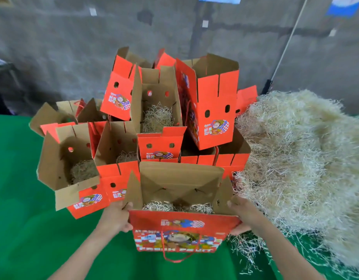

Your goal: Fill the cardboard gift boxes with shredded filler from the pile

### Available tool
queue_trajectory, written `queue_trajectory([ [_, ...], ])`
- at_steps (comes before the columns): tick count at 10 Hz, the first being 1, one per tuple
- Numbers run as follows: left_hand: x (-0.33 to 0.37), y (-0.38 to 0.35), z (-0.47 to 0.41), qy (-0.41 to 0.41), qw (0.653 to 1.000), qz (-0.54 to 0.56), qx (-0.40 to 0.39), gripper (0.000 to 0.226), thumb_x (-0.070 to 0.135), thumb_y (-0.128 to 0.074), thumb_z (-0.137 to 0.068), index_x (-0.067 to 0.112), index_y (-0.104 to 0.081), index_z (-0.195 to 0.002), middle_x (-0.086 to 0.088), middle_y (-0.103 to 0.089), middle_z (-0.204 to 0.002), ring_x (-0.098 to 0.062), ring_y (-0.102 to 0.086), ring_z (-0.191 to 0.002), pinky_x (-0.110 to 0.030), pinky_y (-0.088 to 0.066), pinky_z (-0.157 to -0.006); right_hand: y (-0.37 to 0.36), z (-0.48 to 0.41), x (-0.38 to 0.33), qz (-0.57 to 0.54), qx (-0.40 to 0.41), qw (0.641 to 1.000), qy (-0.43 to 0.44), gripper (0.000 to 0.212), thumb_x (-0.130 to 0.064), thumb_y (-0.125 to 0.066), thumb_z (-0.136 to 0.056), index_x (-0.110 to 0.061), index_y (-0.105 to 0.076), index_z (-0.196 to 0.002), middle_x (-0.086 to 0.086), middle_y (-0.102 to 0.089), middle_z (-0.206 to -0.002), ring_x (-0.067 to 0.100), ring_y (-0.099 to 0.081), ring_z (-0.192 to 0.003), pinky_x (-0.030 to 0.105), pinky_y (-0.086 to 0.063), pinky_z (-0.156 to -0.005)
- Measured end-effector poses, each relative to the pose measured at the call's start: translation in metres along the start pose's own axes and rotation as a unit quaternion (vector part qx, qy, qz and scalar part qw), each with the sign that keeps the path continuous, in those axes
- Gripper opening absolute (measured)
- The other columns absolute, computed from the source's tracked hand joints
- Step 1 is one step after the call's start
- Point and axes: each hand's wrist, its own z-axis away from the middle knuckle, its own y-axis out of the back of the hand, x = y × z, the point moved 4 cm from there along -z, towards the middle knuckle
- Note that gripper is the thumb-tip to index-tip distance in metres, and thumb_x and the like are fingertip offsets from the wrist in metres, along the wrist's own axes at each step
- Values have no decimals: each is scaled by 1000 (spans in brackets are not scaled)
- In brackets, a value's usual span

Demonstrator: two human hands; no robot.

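In the lower centre of the frame both hands grip an open red gift box (pixel 182 229), one at each end. The left hand (pixel 118 217) clasps the left end with its thumb hooked over the top edge and its fingers curled round the corner. The right hand (pixel 242 216) clasps the right end, thumb against the brown side flap and fingers wrapped under the lower corner. The box's flaps stand up, and two pale clumps of filler (pixel 160 206) lie side by side on its bottom. A red cord handle (pixel 174 257) dangles from its printed front face. Whether the box's base touches the green surface (pixel 23 199) cannot be told. Just behind it, filling the middle of the frame, sits a heap of stacked boxes (pixel 215 110), red outside and brown inside, piled at different angles with their flaps open. A box in the middle (pixel 157 93) shows a wad of filler, and so does a tilted box at the left (pixel 59 158). The pile of shredded filler (pixel 295 158) spreads over the right side of the frame, pressing against the stack and reaching close to the right hand, with loose strands scattered over the surface at the lower right. A grey wall (pixel 73 47) runs across the top, and a white pole (pixel 289 39) leans against it at the upper right.
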Motion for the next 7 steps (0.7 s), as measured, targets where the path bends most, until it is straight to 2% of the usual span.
queue_trajectory([
  [1, 13, 1, -14, 18, 999, 49, 6, 53, 49, -35, -96, 8, -44, -129, 0, -57, -73, -22, -67, -69, -33, -56, -69, 3, -16, -21, -16, 49, 999, -4, 50, -41, -36, -98, -14, -36, -140, 12, -48, -133, 21, -64, -65, 31, -57, -58],
  [2, 14, -15, -14, -7, 997, 74, 10, 47, 63, -29, -89, 23, -47, -106, 6, -55, -84, -21, -60, -85, -39, -52, -81, -3, -24, -12, -77, 43, 996, -20, 65, -58, -41, -89, -14, -39, -138, 10, -53, -111, 24, -64, -80, 33, -57, -61],
  [3, 8, -31, -10, -30, 992, 118, 37, 46, 64, -30, -88, 26, -54, -95, 0, -65, -98, -21, -61, -92, -43, -48, -89, -19, -26, 3, -116, -6, 993, 2, 67, -60, -49, -84, -19, -40, -136, 0, -60, -102, 16, -61, -87, 29, -54, -65],
  [4, 7, -39, -8, -23, 984, 154, 82, 46, 61, -29, -90, 23, -54, -83, -9, -64, -93, -28, -62, -89, -45, -48, -86, -25, -34, 8, -112, 10, 993, 29, 61, -57, -45, -88, -15, -43, -133, -6, -60, -91, 9, -61, -78, 22, -52, -65],
  [5, 12, -46, -9, -17, 972, 208, 108, 39, 58, -30, -92, 28, -48, -75, 1, -56, -76, -16, -55, -68, -36, -44, -75, -29, -38, 1, -91, 36, 994, 55, 64, -59, -40, -89, -13, -42, -133, -9, -56, -89, 11, -60, -81, 32, -55, -78],
  [6, 20, -48, -10, -23, 957, 276, 91, 32, 57, -31, -92, 32, -51, -89, 11, -54, -76, -7, -54, -65, -28, -43, -73, -30, -43, 0, -97, 44, 992, 71, 76, -69, -35, -83, -14, -39, -136, 1, -59, -106, 20, -60, -96, 42, -50, -91],
  [7, 5, -52, 2, -10, 944, 321, 69, 54, 62, -25, -90, 32, -42, -132, 10, -55, -125, -11, -56, -111, -36, -45, -97, -27, -35, 15, -172, 35, 984, 18, 97, -79, -35, -67, -14, -35, -139, 12, -50, -131, 30, -51, -116, 45, -39, -103],
])
